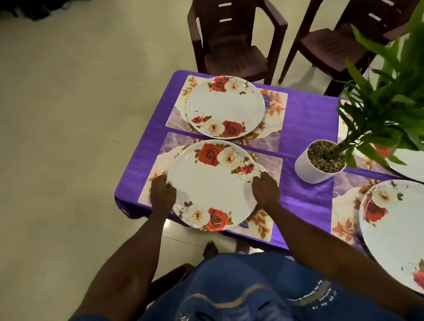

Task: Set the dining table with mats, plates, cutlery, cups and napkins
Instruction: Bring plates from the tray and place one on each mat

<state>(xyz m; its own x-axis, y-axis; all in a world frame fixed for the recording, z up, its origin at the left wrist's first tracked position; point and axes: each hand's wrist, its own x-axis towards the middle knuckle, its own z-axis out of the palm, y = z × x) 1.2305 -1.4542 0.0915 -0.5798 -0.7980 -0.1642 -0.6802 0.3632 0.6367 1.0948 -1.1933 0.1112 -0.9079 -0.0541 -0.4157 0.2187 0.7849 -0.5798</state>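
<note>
we find the left hand (162,192) and right hand (265,188) gripping opposite rims of the near plate (213,184), which lies on a mat (267,162) at the worktop (302,121) near-left corner. a second plate (224,107) sits on the mat beyond it.

The round white rose-printed plate (213,184) nearest the person looks smooth and glossy, like melamine or glazed ceramic, as does the second round rose-printed plate (224,107) beyond it. Under each lies a rectangular purple-and-cream marbled place mat (267,162) with a slick, laminated plastic look. The purple tablecloth (302,121) is cloth with a faint satin sheen and fine streaks. The small white round plant pot (304,169) seems smooth and matt, filled with rough brown gravel (325,158). The dark brown moulded chair (233,34) is plastic, dull-finished. The pale floor (68,106) looks smooth, lightly glossy
</note>
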